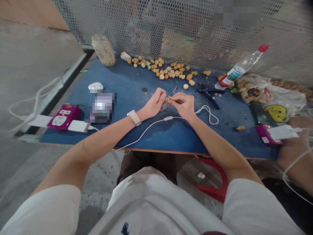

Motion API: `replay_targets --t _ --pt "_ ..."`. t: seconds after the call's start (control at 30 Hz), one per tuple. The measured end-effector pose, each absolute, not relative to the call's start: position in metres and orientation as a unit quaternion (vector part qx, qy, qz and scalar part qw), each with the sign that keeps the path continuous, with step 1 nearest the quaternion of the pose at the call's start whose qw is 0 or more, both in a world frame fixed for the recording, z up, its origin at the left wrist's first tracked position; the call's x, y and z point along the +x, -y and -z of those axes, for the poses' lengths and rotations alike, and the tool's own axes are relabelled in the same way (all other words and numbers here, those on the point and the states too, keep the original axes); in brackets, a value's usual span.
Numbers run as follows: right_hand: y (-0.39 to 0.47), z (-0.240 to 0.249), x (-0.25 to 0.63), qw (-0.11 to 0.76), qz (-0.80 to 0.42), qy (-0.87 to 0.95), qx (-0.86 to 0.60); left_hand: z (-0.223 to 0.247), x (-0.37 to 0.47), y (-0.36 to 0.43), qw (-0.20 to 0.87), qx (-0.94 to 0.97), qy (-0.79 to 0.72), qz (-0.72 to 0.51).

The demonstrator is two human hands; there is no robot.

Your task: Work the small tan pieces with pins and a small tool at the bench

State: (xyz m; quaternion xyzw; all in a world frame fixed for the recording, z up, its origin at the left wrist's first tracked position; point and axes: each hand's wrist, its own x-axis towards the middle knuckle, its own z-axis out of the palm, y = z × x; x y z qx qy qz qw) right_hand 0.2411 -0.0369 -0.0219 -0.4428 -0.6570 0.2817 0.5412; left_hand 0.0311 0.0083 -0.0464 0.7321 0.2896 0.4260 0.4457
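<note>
My left hand (155, 102) and my right hand (183, 103) meet over the middle of the blue table (137, 130). Between their fingertips they pinch one small tan round fruit (166, 99), with a thin stalk or pin sticking up beside it. A pale watch band sits on my left wrist (134, 117). A white cable (151, 125) runs under my right wrist. Several more tan fruits (168, 70) lie scattered along the table's far side.
Dark pliers (209, 94), a tilted plastic bottle with a red cap (241, 67) and a bag of fruits (254, 89) lie to the right. Purple power strips sit left (64, 116) and right (265, 134). Wire mesh (195, 29) backs the table. Another person's arm (295, 153) is at right.
</note>
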Motion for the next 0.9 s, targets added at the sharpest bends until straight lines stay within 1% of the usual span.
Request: replay_targets --t 0.1,0.17,0.3,0.4,0.5,0.57,0.67,0.77,0.83,0.9 --pt "0.04 0.017 0.241 0.522 -0.291 0.665 -0.448 0.039 0.029 -0.006 0.525 0.698 -0.298 -0.386" --pt "0.042 0.015 0.241 0.516 -0.282 0.674 -0.447 0.035 0.027 -0.004 0.557 0.679 -0.303 -0.371" --pt "0.042 0.015 0.241 0.5 -0.251 0.691 -0.458 0.03 0.028 -0.001 0.582 0.653 -0.329 -0.356" --pt "0.038 0.02 0.24 0.492 -0.265 0.692 -0.458 0.03 0.028 -0.002 0.587 0.644 -0.345 -0.349" --pt "0.033 0.025 0.245 0.47 -0.308 0.704 -0.435 0.032 0.025 -0.006 0.554 0.678 -0.345 -0.339" --pt "0.032 0.023 0.25 0.422 -0.295 0.743 -0.428 0.033 0.022 -0.008 0.494 0.721 -0.342 -0.345" --pt "0.031 0.017 0.258 0.313 -0.186 0.822 -0.438 0.035 0.019 -0.011 0.389 0.771 -0.334 -0.377" --pt "0.032 0.014 0.258 0.225 -0.084 0.862 -0.446 0.039 0.018 -0.013 0.334 0.791 -0.325 -0.397" --pt "0.033 0.016 0.255 0.199 -0.049 0.867 -0.454 0.043 0.019 -0.013 0.327 0.791 -0.326 -0.401" --pt "0.034 0.021 0.252 0.196 -0.037 0.863 -0.465 0.046 0.02 -0.014 0.327 0.785 -0.335 -0.405"
